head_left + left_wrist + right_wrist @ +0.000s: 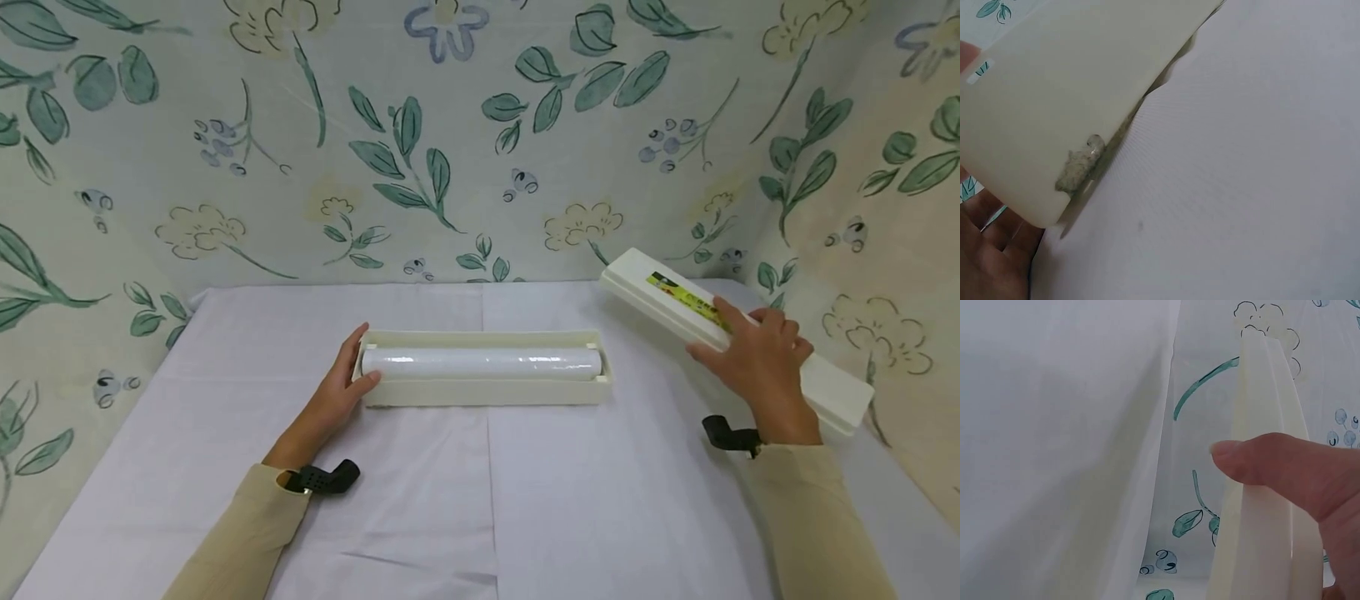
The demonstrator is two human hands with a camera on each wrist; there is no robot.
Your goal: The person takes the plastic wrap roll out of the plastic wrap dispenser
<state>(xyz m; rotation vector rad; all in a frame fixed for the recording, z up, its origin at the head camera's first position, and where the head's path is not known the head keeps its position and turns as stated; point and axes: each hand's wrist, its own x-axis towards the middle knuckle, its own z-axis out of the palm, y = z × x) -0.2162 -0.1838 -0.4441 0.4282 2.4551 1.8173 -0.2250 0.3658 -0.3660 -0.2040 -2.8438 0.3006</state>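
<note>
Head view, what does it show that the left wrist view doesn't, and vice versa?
Only the head view shows the glossy white cylindrical roll inside the long cream plastic box, and the right hand gripping a long white plastic cover with a yellow-green label.

Only the left wrist view shows a rough greyish patch low on the box's outer wall and a small pale mark with dark strokes.

Both show the left hand, box, white cloth and leaf-printed fabric.
</note>
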